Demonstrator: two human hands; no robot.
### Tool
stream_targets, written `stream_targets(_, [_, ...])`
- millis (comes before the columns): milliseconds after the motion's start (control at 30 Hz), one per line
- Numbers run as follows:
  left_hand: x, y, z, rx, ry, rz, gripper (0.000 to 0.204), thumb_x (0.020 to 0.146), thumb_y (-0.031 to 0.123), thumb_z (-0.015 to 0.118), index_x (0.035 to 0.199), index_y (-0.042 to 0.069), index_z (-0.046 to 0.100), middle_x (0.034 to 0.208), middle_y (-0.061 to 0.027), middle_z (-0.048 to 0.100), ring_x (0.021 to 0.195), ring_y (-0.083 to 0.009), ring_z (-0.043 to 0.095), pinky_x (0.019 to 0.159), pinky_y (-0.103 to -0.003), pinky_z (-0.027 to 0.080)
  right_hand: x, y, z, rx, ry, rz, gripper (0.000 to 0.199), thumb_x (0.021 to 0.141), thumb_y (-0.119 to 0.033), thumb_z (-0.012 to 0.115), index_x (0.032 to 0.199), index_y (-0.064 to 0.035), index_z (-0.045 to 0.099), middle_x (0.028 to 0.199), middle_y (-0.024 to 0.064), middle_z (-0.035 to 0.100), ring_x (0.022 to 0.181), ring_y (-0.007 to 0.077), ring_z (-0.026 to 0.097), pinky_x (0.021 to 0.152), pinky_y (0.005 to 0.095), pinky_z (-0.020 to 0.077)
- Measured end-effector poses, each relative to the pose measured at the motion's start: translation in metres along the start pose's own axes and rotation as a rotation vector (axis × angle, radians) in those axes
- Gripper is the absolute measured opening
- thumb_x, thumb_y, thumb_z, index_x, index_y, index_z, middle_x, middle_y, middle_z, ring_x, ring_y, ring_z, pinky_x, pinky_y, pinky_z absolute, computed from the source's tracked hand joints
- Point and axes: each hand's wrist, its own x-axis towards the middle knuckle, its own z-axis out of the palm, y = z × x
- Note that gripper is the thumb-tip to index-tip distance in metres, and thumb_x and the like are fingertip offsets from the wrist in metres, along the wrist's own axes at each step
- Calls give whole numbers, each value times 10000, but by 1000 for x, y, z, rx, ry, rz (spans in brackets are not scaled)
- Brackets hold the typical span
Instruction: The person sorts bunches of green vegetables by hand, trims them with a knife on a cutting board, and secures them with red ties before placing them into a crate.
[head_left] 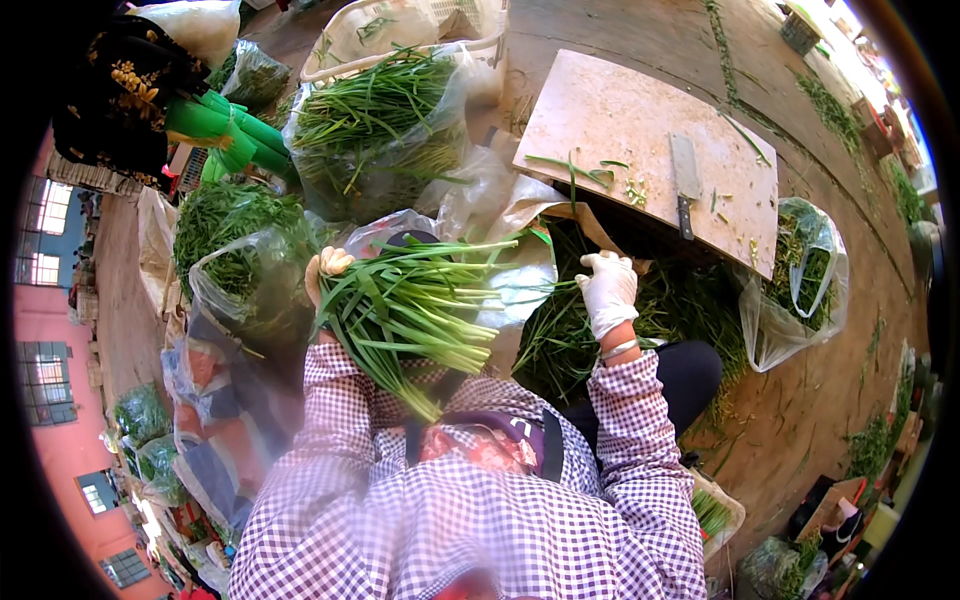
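A bundle of long green leaves (410, 305) was gripped near its upper end by the gloved left hand (325, 268) and held across the lap, above the checked sleeves. The white-gloved right hand (606, 290) was stretched toward the loose greens (560, 340) heaped below a wooden cutting board (640, 150); whether it was clenched on any stems could not be told. A cleaver (685, 180) was laid on the board, and clear bags of greens (375, 125) were piled around.
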Motion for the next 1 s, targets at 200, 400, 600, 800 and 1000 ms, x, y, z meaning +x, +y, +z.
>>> stream_targets(200, [2, -9, 5, -5, 22, -2, 320, 943, 172, 596, 726, 143, 362, 720, 25, 382, 720, -115, 411, 739, -274, 379, -19, -75, -26, 777, -418, 18, 271, 768, -183, 751, 1018, -80, 734, 918, 112, 708, 854, 274, 667, 791, 366, 528])
stream_targets(400, [4, -6, -4, -70, -22, -43, 309, 950, 172, 583, 725, 139, 374, 719, 20, 403, 725, -112, 428, 720, -272, 392, -31, -99, 31, 946, -504, -32, 339, 818, -124, 767, 1132, -24, 684, 944, 97, 704, 790, 132, 637, 727, 265, 528])
stream_targets(600, [5, -9, -2, -143, -56, -89, 319, 968, 163, 554, 714, 124, 366, 695, 16, 397, 700, -109, 422, 698, -259, 386, -30, -130, 23, 1748, -746, 534, 252, 890, -97, 673, 1118, 10, 672, 1020, 52, 696, 868, 156, 653, 778, 304, 538])
stream_targets(800, [1, 10, -9, -30, -45, -103, 346, 976, 170, 542, 698, 126, 339, 678, 20, 353, 663, -109, 366, 680, -255, 367, -29, -142, 7, 1969, -763, 784, 177, 906, -112, 631, 1072, -59, 665, 986, 50, 686, 867, 157, 640, 734, 316, 534])
stream_targets(1000, [0, 12, -7, -8, -77, -123, 350, 982, 191, 531, 696, 127, 338, 665, 20, 341, 664, -107, 364, 671, -255, 360, -50, -108, 63, 1862, -565, 608, 145, 902, -58, 615, 1023, -4, 671, 911, 47, 688, 808, 174, 643, 727, 305, 526])
